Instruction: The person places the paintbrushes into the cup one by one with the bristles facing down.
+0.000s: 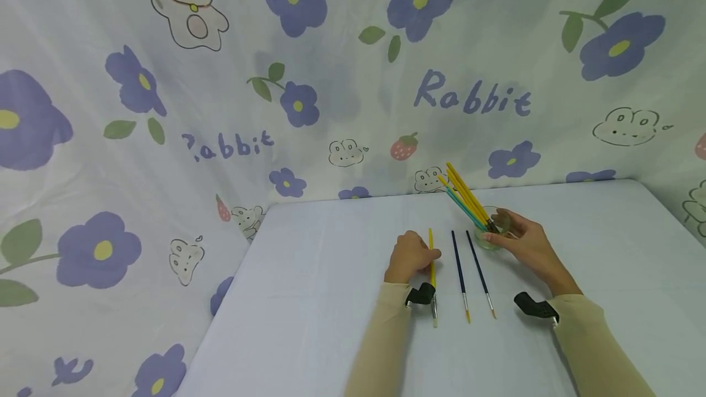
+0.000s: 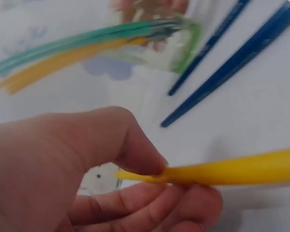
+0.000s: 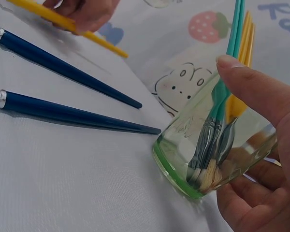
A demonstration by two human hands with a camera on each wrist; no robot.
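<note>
My left hand [image 1: 412, 257] pinches a yellow paintbrush [image 2: 241, 168] by its handle, thumb on one side and fingers on the other. In the head view that brush points its bristles toward me. My right hand [image 1: 532, 249] grips a clear glass cup [image 3: 179, 145] with a greenish base. Inside the cup, teal paintbrushes [image 3: 222, 87] and yellow paintbrushes [image 1: 466, 192] stand bristles down, handles leaning out to the left. Between the hands, two dark blue paintbrushes [image 1: 459, 265] lie side by side on the table, bristles toward me.
A white cloth covers the table [image 1: 309, 299]. Behind it hangs a curtain [image 1: 353, 66] printed with flowers, rabbits and lettering. Each sleeve carries a black wrist device, one on the left [image 1: 421, 294] and one on the right [image 1: 535, 306].
</note>
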